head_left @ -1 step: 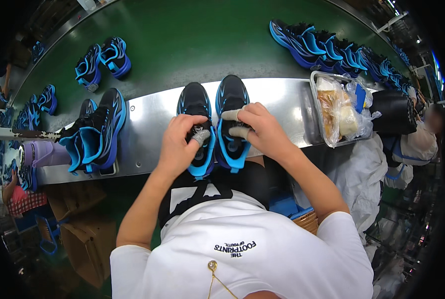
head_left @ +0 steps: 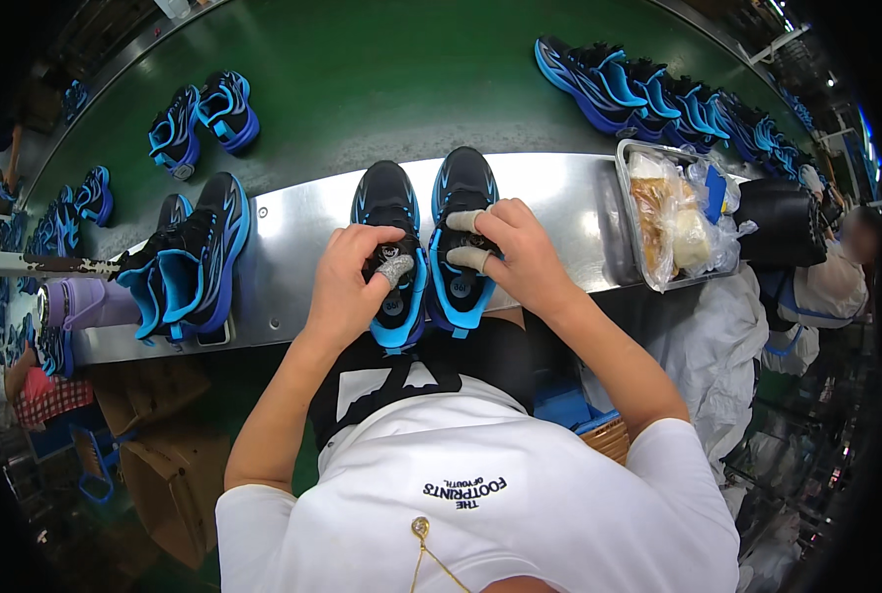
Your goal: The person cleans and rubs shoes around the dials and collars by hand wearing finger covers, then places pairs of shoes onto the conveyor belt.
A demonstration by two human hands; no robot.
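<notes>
A pair of black sneakers with blue trim stands side by side in front of me on the metal ledge, toes pointing away. My left hand [head_left: 347, 277] is closed in a pinch at the tongue and collar of the left sneaker [head_left: 383, 188]. At the same spot on the right sneaker [head_left: 462, 173], my right hand [head_left: 525, 252] pinches with thumb and index finger. Pale finger covers wrap my left thumb and two digits of my right hand. Round labels show on both insoles; the exact grip inside the openings is partly hidden.
Another sneaker pair [head_left: 209, 257] stands to the left beside a lilac bottle [head_left: 100, 301]. Two sneakers [head_left: 228, 109] sit on the green belt [head_left: 381, 79], and a row of them [head_left: 599, 89] lines its right. A clear tray [head_left: 648, 262] of plastic-wrapped items is at right.
Both hands have shifted very slightly at the sneaker tongues, and the insole labels show more clearly. The two sneakers have hardly moved.
</notes>
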